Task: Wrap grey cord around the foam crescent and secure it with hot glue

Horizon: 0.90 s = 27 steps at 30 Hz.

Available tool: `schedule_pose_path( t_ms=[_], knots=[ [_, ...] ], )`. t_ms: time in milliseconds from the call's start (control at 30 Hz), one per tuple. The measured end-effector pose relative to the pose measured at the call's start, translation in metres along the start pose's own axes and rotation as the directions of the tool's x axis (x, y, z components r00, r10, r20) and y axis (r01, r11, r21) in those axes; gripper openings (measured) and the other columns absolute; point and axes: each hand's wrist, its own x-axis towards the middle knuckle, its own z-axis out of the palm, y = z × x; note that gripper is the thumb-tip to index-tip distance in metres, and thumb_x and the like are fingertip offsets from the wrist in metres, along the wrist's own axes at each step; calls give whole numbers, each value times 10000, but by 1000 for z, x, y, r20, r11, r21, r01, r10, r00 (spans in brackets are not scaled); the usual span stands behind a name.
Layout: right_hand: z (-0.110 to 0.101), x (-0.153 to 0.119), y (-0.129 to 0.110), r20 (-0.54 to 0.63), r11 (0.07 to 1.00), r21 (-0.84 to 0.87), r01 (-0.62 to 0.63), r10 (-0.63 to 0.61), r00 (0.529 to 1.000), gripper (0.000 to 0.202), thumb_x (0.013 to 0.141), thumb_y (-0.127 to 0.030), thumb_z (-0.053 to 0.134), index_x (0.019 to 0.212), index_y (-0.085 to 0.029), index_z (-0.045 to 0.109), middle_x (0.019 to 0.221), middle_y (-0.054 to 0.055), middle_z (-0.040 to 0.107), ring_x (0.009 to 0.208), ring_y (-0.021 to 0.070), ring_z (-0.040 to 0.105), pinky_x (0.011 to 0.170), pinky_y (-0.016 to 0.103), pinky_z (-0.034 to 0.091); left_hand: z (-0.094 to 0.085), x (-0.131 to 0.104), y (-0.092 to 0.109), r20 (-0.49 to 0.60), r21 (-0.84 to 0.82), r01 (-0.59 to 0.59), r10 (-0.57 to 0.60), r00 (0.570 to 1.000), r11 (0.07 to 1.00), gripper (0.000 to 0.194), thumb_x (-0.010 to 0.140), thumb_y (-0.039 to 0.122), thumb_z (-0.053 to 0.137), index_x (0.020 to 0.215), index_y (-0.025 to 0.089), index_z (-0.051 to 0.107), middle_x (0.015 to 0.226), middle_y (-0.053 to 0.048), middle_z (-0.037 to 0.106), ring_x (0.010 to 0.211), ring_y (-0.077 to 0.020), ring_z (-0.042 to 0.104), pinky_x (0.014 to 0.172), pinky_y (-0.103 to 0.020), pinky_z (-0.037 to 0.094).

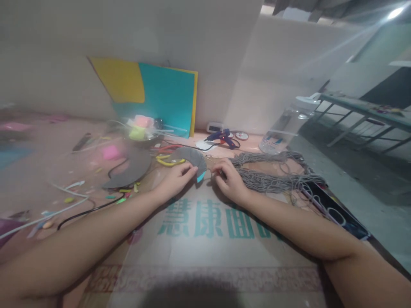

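Although blur softens the detail, the arc [195, 156] reads as a light, flat, curved strip, wrapped in fine grey cord, with a turquoise end [201, 176] left bare. It lies near the middle of the work surface, at the fingertips of the left hand [176, 182]. Left thumb and index are narrow, pinching its inner edge near the turquoise end. The right hand [231, 184] is just beside, apart from the arc, its fingers curled and nearly together; whether they grip a strand, the observer cannot tell.

Handling, as judged: little weight; core probably card, stiff enough to keep its curve yet likely to crease if squeezed or bent hard. Wrapping soft, with good grip; turns may slip off at the bare end. Best hold: flat pinch across the band, close to the turquoise end, thumb and finger on opposite faces.

Materials: the yarn [265, 182], right of the hands, is a loose grey loop of many limp strands, prone to snagging. A grey crescent [133, 169], broader and flat, lies to the left. A smooth yellow loop [167, 162] sits by the arc. Behind: glue gun [221, 137], hard-bodied, dark blue; clear bottle [279, 132], rounded, pale-lidded; yellow and turquoise sheets [170, 94], flat, propped upright. Beneath the hands: printed sheet [208, 252], pale, faintly glossy, green characters.
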Motion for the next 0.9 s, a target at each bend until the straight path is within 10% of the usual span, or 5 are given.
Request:
schedule_pose_path(
  t_ms=[600, 900],
  knots=[
    [1, -6, 4, -25, 983, -36, -182, 181, 983, 167, 940, -194, 453, 1074, -210, 550, 950, 68, 625, 848, 186, 599, 815, 360, 502, 1, 1, -4, 0, -4, -23, 23, 1000, 1000, 385, 926, 473, 453, 676, 192, 533, 631, 29, 499, 660, -153, 501, 644, -266, 371],
    [-2, -4, 4, 4, 995, -99, -31, 32, 999, 184, 927, -137, 474, 1037, -217, 596, 929, 76, 623, 899, 218, 566, 828, 378, 470, 0, 0, -2, 5, -4, -11, 11, 1000, 1000, 379, 930, 468, 449, 674, 197, 518, 643, 25, 507, 657, -154, 483, 644, -268, 358]
  ],
)
